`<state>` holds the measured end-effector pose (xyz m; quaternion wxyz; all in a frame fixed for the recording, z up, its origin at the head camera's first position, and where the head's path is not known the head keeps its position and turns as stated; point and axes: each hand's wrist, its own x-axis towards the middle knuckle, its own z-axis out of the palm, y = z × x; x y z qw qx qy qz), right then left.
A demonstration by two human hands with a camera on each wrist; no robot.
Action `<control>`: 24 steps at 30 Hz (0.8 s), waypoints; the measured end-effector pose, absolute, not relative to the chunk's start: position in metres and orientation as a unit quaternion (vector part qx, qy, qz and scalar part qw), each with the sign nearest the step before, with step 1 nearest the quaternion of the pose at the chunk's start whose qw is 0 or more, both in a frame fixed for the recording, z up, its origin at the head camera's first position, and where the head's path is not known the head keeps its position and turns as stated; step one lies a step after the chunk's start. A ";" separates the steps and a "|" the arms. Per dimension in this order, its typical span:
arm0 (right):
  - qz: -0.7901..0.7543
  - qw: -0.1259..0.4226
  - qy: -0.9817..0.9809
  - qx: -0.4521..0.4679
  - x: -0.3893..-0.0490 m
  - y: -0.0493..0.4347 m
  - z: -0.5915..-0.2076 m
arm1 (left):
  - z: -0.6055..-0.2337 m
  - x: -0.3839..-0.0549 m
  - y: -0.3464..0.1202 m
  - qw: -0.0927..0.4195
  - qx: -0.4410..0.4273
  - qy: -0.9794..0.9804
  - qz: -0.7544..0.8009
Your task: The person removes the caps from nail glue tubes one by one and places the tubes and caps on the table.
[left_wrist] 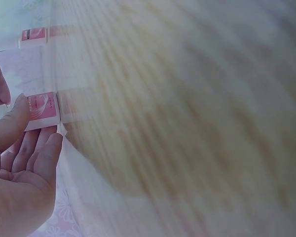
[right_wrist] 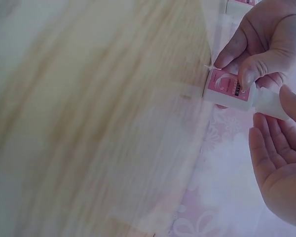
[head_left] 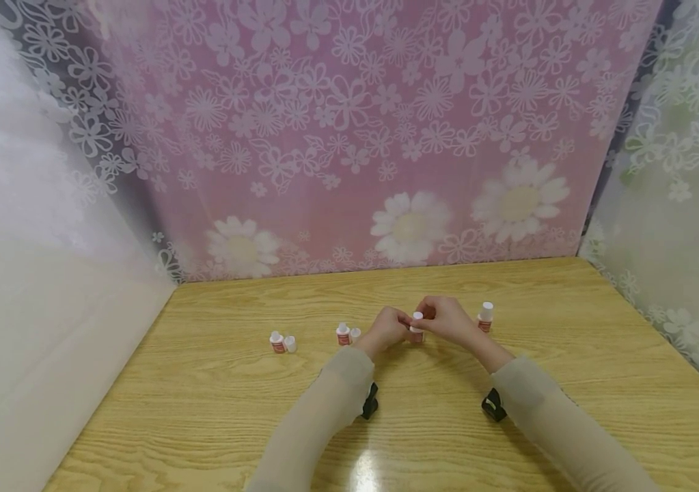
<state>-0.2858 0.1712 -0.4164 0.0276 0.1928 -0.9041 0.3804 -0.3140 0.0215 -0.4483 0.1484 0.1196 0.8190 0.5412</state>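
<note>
A small white bottle (head_left: 417, 337) with a pink-red label stands upright on the table between the two hands. My left hand (head_left: 389, 329) holds its body, thumb on the label side and fingers behind, as the left wrist view shows. At the top, the thumb and fingers of my right hand (head_left: 445, 318) pinch its white cap (right_wrist: 270, 103). The cap sits at the bottle's neck; whether it is tight I cannot tell. To the right of the right hand stands a similar bottle (head_left: 485, 320) with a tall white cap on it.
Left of the hands are two similar bottles, one nearer (head_left: 343, 335) and one farther left (head_left: 278, 344). Beside each, a loose white cap (head_left: 290, 344) stands on the wooden table (head_left: 201, 410). A flowered pink curtain (head_left: 324, 137) hangs behind, with pale sheets at both sides.
</note>
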 end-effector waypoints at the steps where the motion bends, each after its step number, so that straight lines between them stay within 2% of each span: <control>1: 0.382 0.026 -0.903 0.196 -0.286 0.172 -0.416 | -0.449 -0.314 0.022 0.149 0.119 0.819 0.542; 17: 0.398 0.000 -0.890 0.221 -0.285 0.173 -0.415 | -0.446 -0.314 0.021 0.155 0.114 0.815 0.547; 24: 0.387 0.016 -0.897 0.211 -0.287 0.172 -0.415 | -0.448 -0.315 0.022 0.148 0.117 0.821 0.538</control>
